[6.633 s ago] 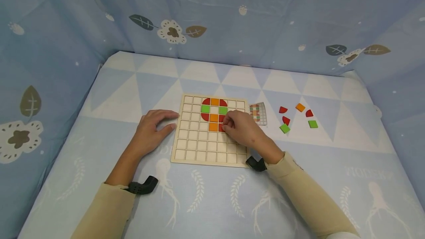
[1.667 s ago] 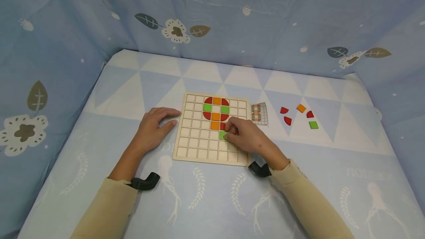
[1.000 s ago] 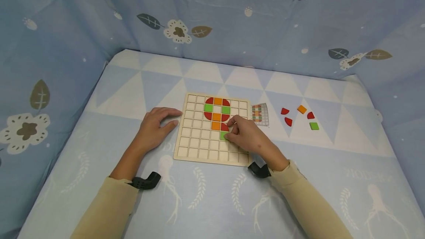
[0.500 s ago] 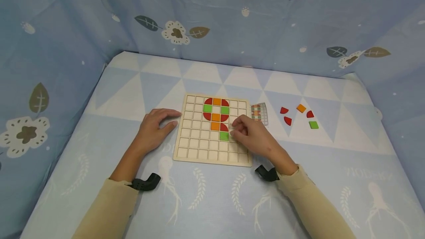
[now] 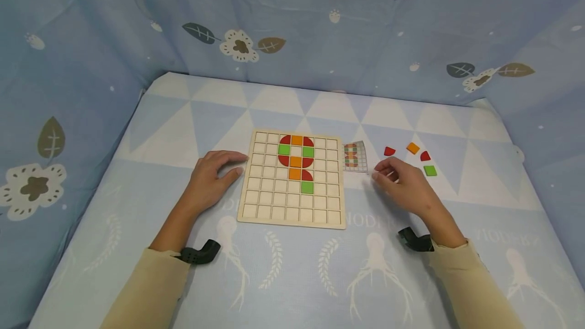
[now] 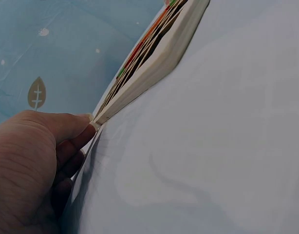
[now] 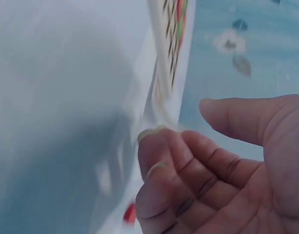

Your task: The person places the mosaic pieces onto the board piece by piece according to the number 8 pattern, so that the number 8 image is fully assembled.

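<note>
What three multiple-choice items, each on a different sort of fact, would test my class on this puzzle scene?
1. Where does the pattern card lie?
A. On the board
B. Left of the board
C. Just right of the board

2. How many green squares sit in the board?
A. Three
B. One
C. Five

3. What is the left hand doing?
A. Lifting the board
B. Resting on the table, fingertips at the board's left edge
C. Pinching a red piece

Key: 1 C, the card lies by the board's far right corner. 2 A, two greens flank the upper gap and one sits lower. 3 B, the board lies flat and the fingers touch its edge.
</note>
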Motion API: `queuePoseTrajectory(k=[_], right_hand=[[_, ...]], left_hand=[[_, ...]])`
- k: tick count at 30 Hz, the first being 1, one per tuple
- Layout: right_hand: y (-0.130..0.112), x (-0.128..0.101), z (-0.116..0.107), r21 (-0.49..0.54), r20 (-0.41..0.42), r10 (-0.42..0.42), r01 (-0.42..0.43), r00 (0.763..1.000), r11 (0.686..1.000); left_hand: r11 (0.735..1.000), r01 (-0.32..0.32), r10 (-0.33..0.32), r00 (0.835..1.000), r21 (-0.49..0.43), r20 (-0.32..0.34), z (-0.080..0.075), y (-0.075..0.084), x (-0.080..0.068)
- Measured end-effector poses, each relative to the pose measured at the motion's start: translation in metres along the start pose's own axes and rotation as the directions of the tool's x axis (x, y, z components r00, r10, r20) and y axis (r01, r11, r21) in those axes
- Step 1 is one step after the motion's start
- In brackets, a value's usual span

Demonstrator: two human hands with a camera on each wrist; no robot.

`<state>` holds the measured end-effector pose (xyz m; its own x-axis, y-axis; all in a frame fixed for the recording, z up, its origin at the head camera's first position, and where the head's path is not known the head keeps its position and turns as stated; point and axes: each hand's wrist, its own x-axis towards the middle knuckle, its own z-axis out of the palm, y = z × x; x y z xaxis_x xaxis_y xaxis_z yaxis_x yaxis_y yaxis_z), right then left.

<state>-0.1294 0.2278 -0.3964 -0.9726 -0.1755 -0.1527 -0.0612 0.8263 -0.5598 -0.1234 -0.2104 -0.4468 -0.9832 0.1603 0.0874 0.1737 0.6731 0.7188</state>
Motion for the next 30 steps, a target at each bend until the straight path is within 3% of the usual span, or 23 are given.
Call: queuePoseTrajectory(k=[8,15,20,30], right_hand=[[0.035,-0.011,-0.029,-0.035,-0.049,0.086,-0.088,0.995,0.996],[0.054,-0.010,-0.040,-0.110,-0.062,0.184,-0.190,0.981,0.976],[0.069,0.001,-0.042,-0.174,-0.102,0.277,-0.291,0.955,0.941],[0.092,0.033,-0.048,-0.192,-0.086,0.325,-0.336,0.942,0.922]], left_hand=[[1.000,0.003,-0.003,1.000,-0.006,-0.002,0.000,0.000,0.000],[1.000,0.002,-0.002,1.000,-0.002,-0.005,0.000,-0.001,0.000],[1.000,-0.005,0.005,1.000,-0.001,-0.009,0.000,-0.001,0.000],[1.000,-0.003,0.003,1.000,-0.008,-0.007,0.000,0.000,0.000]])
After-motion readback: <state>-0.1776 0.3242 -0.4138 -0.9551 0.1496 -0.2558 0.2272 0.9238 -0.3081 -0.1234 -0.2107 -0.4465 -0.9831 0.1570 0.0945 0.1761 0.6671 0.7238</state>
